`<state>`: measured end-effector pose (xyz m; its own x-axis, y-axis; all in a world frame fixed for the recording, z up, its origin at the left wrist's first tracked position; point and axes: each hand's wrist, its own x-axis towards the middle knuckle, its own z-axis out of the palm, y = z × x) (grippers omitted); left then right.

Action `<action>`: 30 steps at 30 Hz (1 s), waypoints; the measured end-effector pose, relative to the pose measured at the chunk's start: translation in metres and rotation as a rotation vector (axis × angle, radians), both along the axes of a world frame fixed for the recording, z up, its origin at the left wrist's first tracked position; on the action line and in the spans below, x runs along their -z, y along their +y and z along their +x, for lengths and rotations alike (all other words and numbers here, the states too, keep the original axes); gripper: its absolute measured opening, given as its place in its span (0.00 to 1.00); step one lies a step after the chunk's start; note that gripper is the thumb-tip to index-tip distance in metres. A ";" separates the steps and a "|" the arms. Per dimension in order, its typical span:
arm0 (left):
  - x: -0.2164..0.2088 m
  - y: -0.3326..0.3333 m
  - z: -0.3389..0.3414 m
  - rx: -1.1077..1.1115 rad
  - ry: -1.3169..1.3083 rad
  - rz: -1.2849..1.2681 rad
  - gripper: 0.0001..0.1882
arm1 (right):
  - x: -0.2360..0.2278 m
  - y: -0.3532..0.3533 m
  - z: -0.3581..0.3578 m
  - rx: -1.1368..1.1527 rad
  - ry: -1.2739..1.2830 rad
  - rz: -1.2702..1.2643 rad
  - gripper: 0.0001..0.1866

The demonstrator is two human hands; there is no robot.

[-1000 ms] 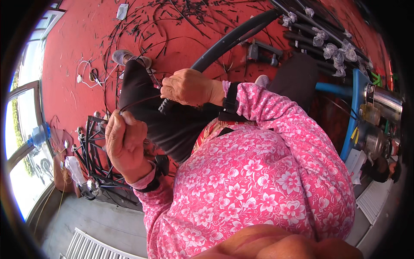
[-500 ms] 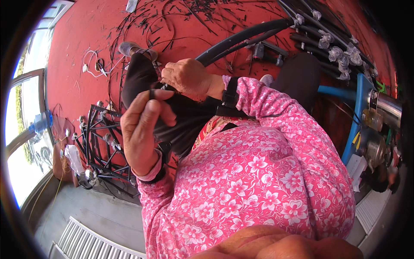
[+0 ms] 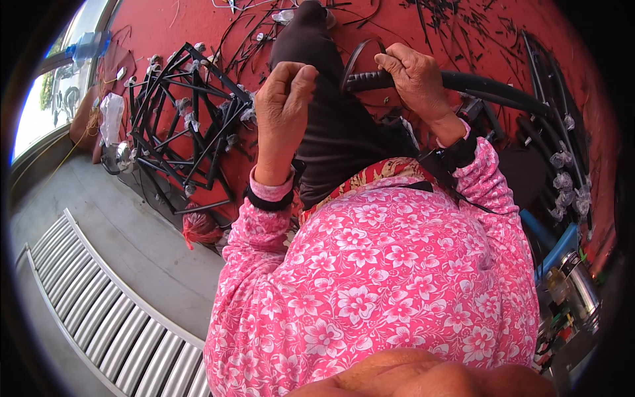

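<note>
Bright daylight, entering from the window (image 3: 49,99) at upper left, which is blown out to near white. Red floor (image 3: 178,26) evenly lit, colours saturated; shadows soft. Pale sheen on the grey ribbed panel (image 3: 86,304). Strong fisheye bend toward the rim, black vignette at all corners. Skin-toned blur at bottom edge, out of focus. Centre sharp.

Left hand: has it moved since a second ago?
Yes. The left hand has risen from beside the lap, up the dark trouser leg, to about level with the right hand gripping the black tube.
</note>
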<state>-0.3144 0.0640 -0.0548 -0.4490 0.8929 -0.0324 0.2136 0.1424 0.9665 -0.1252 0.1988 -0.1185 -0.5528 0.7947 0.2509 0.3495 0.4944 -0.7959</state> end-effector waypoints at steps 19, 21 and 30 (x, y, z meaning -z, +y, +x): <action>0.074 0.034 0.058 0.103 0.377 0.201 0.25 | -0.004 0.009 0.001 -0.132 -0.235 0.419 0.05; 0.075 0.034 0.060 0.116 0.418 0.118 0.22 | -0.001 0.007 0.000 -0.052 -0.243 0.234 0.06; 0.076 0.031 0.059 0.185 0.742 0.326 0.21 | 0.001 0.000 -0.013 0.103 -0.332 0.057 0.14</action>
<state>-0.2549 0.0950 -0.1312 -0.0966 0.8676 0.4878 0.8044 -0.2206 0.5517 -0.1379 0.1986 -0.1191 -0.5293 0.8403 0.1171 0.6347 0.4837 -0.6026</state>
